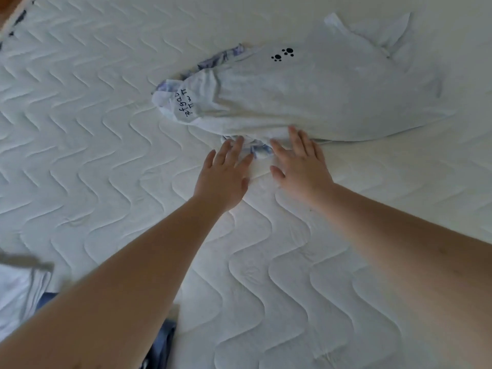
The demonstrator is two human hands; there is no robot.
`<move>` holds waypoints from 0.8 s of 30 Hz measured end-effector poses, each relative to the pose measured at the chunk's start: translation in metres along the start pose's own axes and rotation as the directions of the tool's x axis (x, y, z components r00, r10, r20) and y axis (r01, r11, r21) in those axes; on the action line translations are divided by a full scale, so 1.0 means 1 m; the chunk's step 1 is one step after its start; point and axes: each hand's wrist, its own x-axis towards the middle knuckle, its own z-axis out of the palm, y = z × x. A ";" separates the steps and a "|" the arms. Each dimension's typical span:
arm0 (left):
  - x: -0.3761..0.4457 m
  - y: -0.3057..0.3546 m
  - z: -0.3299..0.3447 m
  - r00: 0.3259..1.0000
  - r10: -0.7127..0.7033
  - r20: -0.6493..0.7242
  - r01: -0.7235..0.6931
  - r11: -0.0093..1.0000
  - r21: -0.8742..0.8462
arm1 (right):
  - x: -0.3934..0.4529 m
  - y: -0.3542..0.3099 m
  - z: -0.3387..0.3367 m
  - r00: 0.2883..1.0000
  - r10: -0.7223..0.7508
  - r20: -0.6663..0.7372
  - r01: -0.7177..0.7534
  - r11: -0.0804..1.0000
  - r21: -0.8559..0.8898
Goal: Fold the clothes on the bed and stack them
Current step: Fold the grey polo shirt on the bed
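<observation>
A white T-shirt (306, 94) with black paw prints and black lettering lies crumpled on the white quilted bed (119, 145), centre right. A blue-and-white patterned garment (213, 58) pokes out from under it at the top left and again at its near edge. My left hand (225, 174) reaches flat toward that near edge, its straight fingertips touching the patterned cloth. Beside it, my right hand (298, 161) has spread fingers that touch the white shirt's hem. Neither hand grips anything.
Folded white and blue clothes (21, 291) lie blurred at the bed's lower left, with a dark blue piece (159, 342) under my left forearm. A dark-patterned cloth edge (16, 22) shows at the top left corner.
</observation>
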 end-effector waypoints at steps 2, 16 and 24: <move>0.005 -0.003 0.016 0.999 -0.032 -0.003 0.032 0.996 -0.083 | 0.008 0.007 0.012 1.000 -0.002 0.026 0.001 0.999 0.042; -0.001 0.002 0.044 0.981 -0.023 -0.195 -0.011 0.986 -0.169 | 0.001 0.015 0.037 0.976 -0.069 -0.204 0.083 0.995 0.060; -0.007 0.011 0.033 0.980 -0.040 -0.196 -0.001 0.979 -0.205 | -0.010 0.017 0.015 0.970 -0.039 -0.238 0.095 0.969 0.228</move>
